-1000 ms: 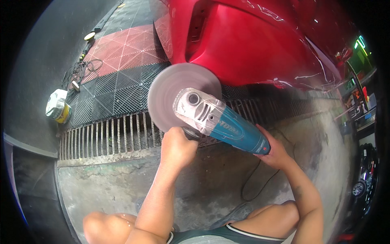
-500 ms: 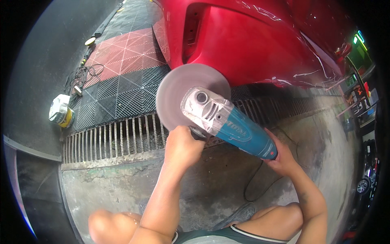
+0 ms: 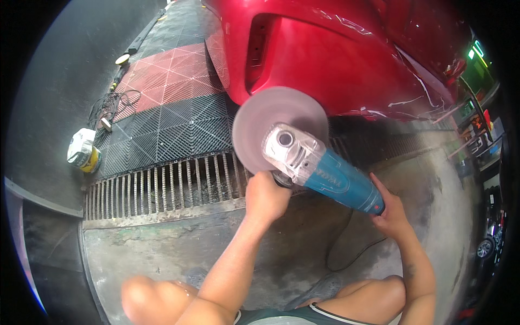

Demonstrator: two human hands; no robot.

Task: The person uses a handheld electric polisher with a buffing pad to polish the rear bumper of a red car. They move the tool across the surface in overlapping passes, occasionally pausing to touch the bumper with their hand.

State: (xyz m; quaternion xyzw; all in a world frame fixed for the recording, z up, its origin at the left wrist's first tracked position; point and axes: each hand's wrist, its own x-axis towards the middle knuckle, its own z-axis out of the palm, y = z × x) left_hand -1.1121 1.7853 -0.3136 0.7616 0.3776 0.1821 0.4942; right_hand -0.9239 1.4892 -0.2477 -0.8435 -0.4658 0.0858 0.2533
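Note:
A teal rotary polisher (image 3: 344,183) with a silver gear head spans the middle of the view. Its wide grey-brown round pad (image 3: 250,127) looks smeared as if spinning. My left hand (image 3: 266,197) is closed around the black side handle (image 3: 283,179) near the head. Around the rear end of the body wraps my right hand (image 3: 391,215), fingers partly hidden beneath it. The pad's far edge overlaps the lower part of a glossy red car bumper (image 3: 330,59); whether they touch, I cannot tell.
A power cord (image 3: 346,265) loops over the concrete floor near my right foot. Beyond a metal drain grate (image 3: 162,188) lie black and red floor tiles (image 3: 173,65). A white-and-yellow tub (image 3: 84,151) and tangled cable (image 3: 108,105) sit by the dark left wall.
Both hands have shifted the polisher to the right and slightly nearer me. The pad now overlaps the bumper further right along its lower edge. My grip is the same.

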